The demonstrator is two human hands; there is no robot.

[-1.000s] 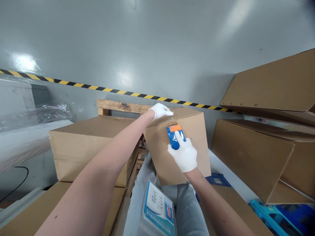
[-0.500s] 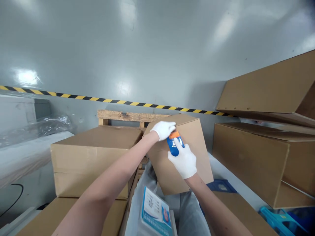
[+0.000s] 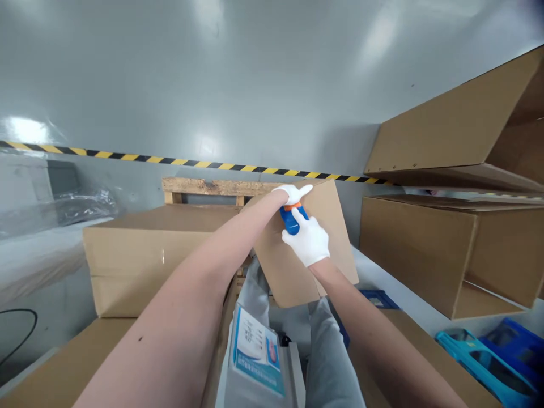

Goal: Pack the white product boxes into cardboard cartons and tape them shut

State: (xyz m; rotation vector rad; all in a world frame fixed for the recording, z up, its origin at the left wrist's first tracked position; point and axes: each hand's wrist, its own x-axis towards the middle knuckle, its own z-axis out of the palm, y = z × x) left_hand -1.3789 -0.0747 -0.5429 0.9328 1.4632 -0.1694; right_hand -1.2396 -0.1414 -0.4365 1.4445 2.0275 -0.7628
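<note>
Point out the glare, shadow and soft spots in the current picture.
Head view, background: bright glare patches on the grey floor; head view, right: a soft shadow on that floor beside the upper carton; head view, bottom: print on the blue-and-white label too small and soft to read; head view, upper right: the corner darkens.

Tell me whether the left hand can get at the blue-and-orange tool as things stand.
Yes, it looks so: the left hand is right by the orange end of the blue-and-orange tool with nothing visible between them, though the right hand grips the blue part.
</note>
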